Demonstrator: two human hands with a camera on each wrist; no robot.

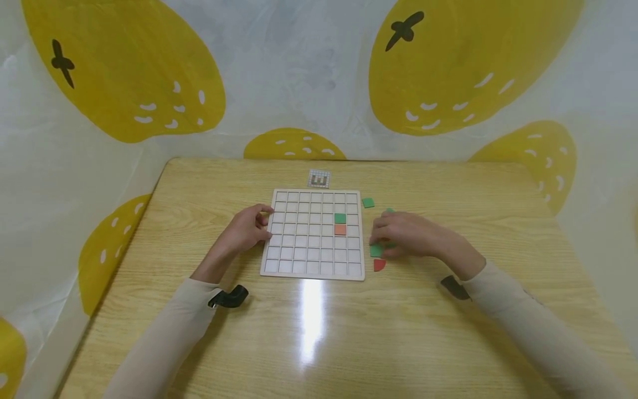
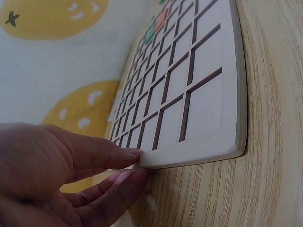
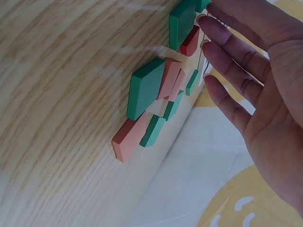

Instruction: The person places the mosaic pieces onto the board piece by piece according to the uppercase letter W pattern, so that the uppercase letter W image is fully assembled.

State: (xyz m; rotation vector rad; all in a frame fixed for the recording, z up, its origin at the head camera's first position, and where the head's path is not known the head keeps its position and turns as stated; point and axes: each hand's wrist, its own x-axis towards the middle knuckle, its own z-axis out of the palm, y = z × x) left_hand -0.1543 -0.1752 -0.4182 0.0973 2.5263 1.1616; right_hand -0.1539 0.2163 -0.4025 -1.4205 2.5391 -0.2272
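Note:
A pale wooden grid board (image 1: 299, 255) lies flat on the table, with a green square tile (image 1: 340, 218) and an orange one (image 1: 340, 229) in neighbouring cells. My left hand (image 1: 244, 228) holds the board's left edge between thumb and fingers. To the right of the board, my right hand (image 1: 406, 234) reaches over loose tiles with relaxed fingers, partly covering them in the head view. A green tile (image 1: 376, 251) and a red rounded piece (image 1: 379, 265) show beside it. In the right wrist view, the topmost fingertip is right at a green piece (image 3: 202, 4).
A small card with a brown E-like shape (image 1: 319, 178) lies behind the board. Another green tile (image 1: 368, 203) sits off its upper right. The right wrist view shows several more green and orange pieces, among them an orange piece (image 3: 128, 139). Behind the wooden table (image 1: 209, 177) hangs a fruit-patterned backdrop (image 1: 294, 72).

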